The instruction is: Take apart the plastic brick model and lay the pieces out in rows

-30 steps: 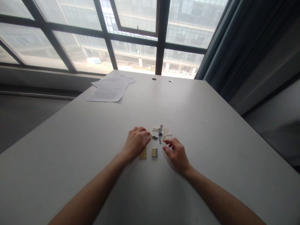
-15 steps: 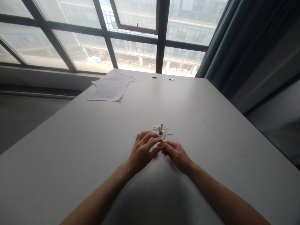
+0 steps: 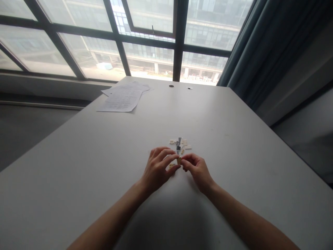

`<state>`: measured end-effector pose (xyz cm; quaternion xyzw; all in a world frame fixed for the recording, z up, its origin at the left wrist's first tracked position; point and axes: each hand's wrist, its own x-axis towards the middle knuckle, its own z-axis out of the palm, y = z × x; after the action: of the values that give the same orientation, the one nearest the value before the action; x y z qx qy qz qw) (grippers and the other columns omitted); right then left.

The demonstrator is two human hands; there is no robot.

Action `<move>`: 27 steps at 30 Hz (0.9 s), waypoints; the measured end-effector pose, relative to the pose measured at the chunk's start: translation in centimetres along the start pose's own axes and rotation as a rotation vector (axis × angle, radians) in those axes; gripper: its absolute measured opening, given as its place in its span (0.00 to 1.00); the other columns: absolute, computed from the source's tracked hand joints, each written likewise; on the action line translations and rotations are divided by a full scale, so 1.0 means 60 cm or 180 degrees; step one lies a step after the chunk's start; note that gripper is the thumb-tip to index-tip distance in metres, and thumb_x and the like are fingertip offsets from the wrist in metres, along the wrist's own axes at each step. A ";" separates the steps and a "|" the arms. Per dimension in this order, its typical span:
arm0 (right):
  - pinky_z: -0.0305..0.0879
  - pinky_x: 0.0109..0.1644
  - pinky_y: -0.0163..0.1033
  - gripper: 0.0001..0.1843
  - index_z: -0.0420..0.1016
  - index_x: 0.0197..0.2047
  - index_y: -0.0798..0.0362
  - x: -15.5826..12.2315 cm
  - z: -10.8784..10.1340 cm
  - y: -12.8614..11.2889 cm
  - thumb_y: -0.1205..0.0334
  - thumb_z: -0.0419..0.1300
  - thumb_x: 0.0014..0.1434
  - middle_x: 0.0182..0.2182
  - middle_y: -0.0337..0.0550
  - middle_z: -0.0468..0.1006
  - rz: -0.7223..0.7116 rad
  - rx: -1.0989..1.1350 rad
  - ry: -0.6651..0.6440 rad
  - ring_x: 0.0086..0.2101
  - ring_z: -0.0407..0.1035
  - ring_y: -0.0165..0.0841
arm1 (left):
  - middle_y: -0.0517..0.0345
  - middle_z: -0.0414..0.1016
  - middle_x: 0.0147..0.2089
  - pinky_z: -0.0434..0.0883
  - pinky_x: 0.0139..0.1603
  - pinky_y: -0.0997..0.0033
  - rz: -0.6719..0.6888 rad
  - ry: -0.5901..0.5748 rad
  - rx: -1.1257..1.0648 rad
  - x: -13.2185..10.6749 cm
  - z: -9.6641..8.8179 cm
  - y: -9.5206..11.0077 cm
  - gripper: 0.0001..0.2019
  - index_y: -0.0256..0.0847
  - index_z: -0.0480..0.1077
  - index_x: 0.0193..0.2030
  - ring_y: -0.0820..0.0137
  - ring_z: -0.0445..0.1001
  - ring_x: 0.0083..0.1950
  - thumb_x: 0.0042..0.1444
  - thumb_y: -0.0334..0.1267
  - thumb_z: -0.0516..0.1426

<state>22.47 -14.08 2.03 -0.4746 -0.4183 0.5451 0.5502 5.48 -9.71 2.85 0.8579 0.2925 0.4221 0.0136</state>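
Between the fingertips of my left hand [image 3: 161,166] and my right hand [image 3: 195,169] is a small tan toy brick [image 3: 179,160]. The left thumb and forefinger pinch it from the left, while the right thumb and forefinger grip its right side. Just beyond the hands lies a small cluster of white bricks [image 3: 184,142] and dark grey bricks [image 3: 178,147]. A yellowish piece [image 3: 182,151] rests near the right fingers. Under the left hand, another yellowish piece [image 3: 171,166] is partly hidden.
A broad white table [image 3: 109,152] spreads under everything. Printed papers [image 3: 122,99] lie at its far left, and two round holes, one of them a dark cable hole [image 3: 171,86], sit near the back edge. Windows stand behind; a blue-grey curtain [image 3: 249,62] hangs at right.
The tan brick has turned and shifted slightly left between my fingers. My right hand's fingers have moved a little, and more of the yellowish piece under my left hand shows.
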 end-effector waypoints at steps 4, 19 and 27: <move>0.58 0.30 0.33 0.08 0.74 0.33 0.53 0.001 0.003 0.005 0.60 0.67 0.50 0.25 0.36 0.74 0.0040 0.0384 -0.0077 0.24 0.63 0.26 | 0.55 0.76 0.41 0.66 0.49 0.62 0.0122 0.0066 -0.0074 0.000 0.000 0.002 0.11 0.43 0.73 0.45 0.64 0.70 0.48 0.55 0.40 0.62; 0.62 0.31 0.36 0.12 0.74 0.38 0.52 0.002 -0.002 -0.008 0.62 0.65 0.49 0.25 0.37 0.76 0.0017 0.0180 -0.0147 0.25 0.65 0.29 | 0.57 0.77 0.40 0.67 0.48 0.65 0.0300 -0.0059 -0.0133 -0.001 -0.005 -0.004 0.14 0.44 0.70 0.49 0.68 0.72 0.44 0.56 0.40 0.61; 0.62 0.33 0.36 0.09 0.77 0.40 0.51 0.002 -0.042 -0.013 0.63 0.59 0.55 0.27 0.39 0.78 -0.0336 -0.2161 -0.0174 0.27 0.68 0.31 | 0.56 0.77 0.39 0.68 0.47 0.63 -0.0188 0.0151 -0.0018 -0.001 -0.033 -0.047 0.07 0.43 0.73 0.41 0.67 0.71 0.43 0.57 0.39 0.60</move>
<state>25.11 -14.11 2.29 -0.5936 -0.6143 0.3580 0.3769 2.62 -7.84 3.34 0.8387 0.3166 0.4426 0.0216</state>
